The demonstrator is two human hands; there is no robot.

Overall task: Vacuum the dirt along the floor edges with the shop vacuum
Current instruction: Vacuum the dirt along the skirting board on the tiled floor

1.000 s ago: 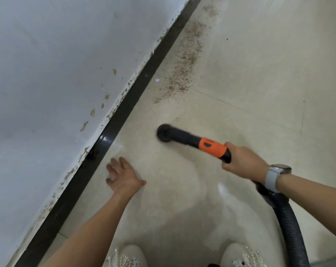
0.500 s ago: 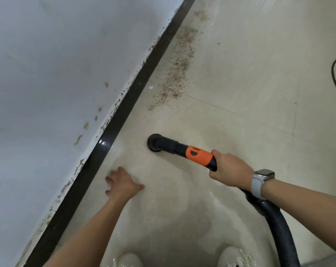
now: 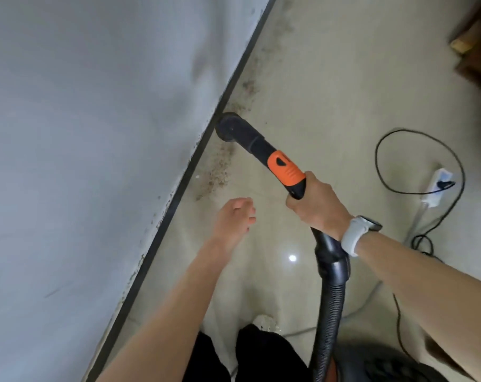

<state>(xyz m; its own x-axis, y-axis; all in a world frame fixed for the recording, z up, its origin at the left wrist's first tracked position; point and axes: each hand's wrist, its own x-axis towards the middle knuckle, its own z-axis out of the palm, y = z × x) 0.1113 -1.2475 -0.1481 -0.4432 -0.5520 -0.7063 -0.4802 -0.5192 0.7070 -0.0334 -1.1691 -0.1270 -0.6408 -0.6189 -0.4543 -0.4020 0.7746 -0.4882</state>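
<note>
**Q:** What does the figure show of my grip?

**A:** My right hand (image 3: 315, 208) is wrapped tight around the black vacuum wand with the orange ribbed collar (image 3: 284, 170), just behind that collar. The black corrugated hose (image 3: 327, 312) drops from under my wrist toward me. My left hand (image 3: 235, 217) holds nothing; its fingers hang loosely curled above the floor, beside and slightly nearer me than the gripping hand.

**Q:** Where is the working end?

**A:** The round black nozzle head (image 3: 228, 129) sits ahead of my grip and to its left, down on the glossy beige tile floor (image 3: 330, 100), touching or almost touching the dark baseboard strip (image 3: 178, 186) under the grey wall (image 3: 82, 133).

**Q:** How much is done?

**A:** I judge the job partly done. The tiles close to my grip and back toward my feet look free of grit. 2 patches remain: a band of brown speckled dirt (image 3: 218, 172) between nozzle and left hand, hugging the baseboard, and a fainter trail (image 3: 250, 86) beyond the nozzle, running on along the edge out of view.

**Q:** Anything else in frame?

**A:** To the right of my grip, a looped black cord (image 3: 418, 161) plugged into a white power strip (image 3: 437, 186).
</note>
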